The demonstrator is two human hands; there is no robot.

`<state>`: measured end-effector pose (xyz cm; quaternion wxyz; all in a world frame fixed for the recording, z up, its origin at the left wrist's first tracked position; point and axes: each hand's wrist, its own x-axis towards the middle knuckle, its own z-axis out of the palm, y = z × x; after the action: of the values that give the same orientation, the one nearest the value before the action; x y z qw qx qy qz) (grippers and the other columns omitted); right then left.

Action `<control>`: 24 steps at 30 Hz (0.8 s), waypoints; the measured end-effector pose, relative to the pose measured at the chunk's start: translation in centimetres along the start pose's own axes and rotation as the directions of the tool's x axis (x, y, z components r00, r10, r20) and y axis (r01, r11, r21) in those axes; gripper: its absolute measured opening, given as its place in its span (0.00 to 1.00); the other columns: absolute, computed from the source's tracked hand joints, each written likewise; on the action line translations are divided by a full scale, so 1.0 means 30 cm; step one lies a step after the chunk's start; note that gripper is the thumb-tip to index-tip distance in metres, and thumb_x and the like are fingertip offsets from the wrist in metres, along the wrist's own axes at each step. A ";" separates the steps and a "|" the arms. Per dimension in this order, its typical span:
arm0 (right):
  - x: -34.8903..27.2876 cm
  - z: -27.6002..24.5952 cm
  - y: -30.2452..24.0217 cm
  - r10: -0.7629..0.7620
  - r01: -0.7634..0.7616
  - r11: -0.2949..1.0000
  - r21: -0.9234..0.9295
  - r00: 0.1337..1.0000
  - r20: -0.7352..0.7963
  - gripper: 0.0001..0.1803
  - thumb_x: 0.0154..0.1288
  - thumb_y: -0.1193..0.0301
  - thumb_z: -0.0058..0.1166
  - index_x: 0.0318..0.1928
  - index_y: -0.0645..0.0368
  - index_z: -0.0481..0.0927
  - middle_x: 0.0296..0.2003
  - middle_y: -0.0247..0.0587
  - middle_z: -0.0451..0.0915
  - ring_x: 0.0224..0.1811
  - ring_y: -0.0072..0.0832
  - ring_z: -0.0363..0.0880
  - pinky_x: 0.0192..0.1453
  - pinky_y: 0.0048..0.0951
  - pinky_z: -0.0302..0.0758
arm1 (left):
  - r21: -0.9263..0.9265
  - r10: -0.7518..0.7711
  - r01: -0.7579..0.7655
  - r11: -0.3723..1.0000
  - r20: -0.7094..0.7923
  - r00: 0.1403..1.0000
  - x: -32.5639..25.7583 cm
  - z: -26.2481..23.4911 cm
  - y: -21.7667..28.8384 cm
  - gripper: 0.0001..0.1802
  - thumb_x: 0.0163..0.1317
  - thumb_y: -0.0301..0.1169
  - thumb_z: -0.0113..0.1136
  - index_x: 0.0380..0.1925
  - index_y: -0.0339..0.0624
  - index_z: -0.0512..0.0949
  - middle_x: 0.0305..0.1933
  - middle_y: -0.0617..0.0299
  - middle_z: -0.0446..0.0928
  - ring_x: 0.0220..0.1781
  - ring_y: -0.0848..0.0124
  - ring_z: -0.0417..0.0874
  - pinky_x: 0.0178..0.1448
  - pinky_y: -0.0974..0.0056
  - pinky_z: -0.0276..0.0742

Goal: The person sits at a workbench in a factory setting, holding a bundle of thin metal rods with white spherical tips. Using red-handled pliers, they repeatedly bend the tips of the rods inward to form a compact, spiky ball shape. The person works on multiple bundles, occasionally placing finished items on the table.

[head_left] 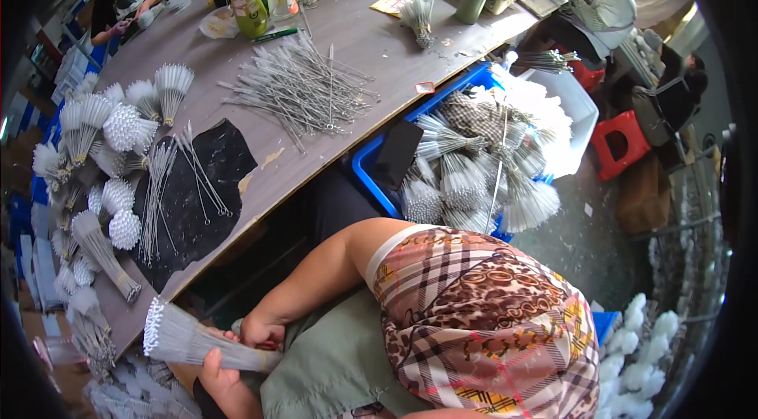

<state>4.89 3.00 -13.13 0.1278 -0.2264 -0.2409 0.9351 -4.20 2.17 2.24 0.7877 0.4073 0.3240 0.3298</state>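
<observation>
A bundle of thin wire brushes with white tips (170, 336) lies across my lap at the table's near edge. My right hand (262, 332) reaches in on a bare forearm from a patterned sleeve and grips the bundle's wire stems. Just below it, my left hand (217, 375) closes around the same stems. The white tips point left, toward several more tied bundles (99, 249) on the table.
The long grey table (379, 48) carries a pile of loose wire brushes (304, 87), a black mat (201, 182) with a few brushes, and upright white-tipped bundles (126, 123). A blue crate (365, 174) of bundles stands beside my right arm. Bottles (251, 10), a red stool (624, 142) and two other people lie farther off.
</observation>
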 end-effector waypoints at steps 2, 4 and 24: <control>-0.112 -0.016 -0.047 0.044 -0.045 0.999 -0.003 0.997 -0.063 0.12 0.64 0.64 0.42 0.33 0.55 0.77 0.27 0.36 0.80 0.29 0.28 0.78 0.38 0.40 0.75 | 0.017 0.028 -0.029 0.999 0.021 0.999 0.048 -0.018 -0.080 0.24 0.48 0.29 0.55 0.45 0.30 0.65 0.40 0.51 0.71 0.44 0.61 0.76 0.51 0.58 0.73; -0.156 -0.092 -0.057 -0.014 0.016 1.000 0.024 0.995 -0.103 0.15 0.68 0.58 0.38 0.35 0.53 0.75 0.23 0.34 0.77 0.22 0.27 0.75 0.30 0.34 0.74 | 0.054 0.042 -0.039 0.998 -0.053 0.998 0.053 -0.028 -0.164 0.24 0.45 0.28 0.55 0.44 0.30 0.66 0.38 0.49 0.71 0.40 0.60 0.77 0.50 0.56 0.74; -0.564 0.073 -0.433 -0.803 0.488 0.568 -0.663 0.504 -0.317 0.20 0.69 0.52 0.40 0.37 0.58 0.72 0.21 0.30 0.70 0.23 0.17 0.67 0.28 0.18 0.66 | -0.145 -0.120 0.107 0.984 -0.087 0.989 0.057 0.015 -0.111 0.21 0.44 0.21 0.61 0.42 0.27 0.73 0.35 0.50 0.78 0.35 0.59 0.82 0.43 0.55 0.81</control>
<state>20.16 7.31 1.30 0.4874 -0.4168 -0.4856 0.5941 -2.01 1.81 -0.81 0.8155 0.3155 0.3599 0.3254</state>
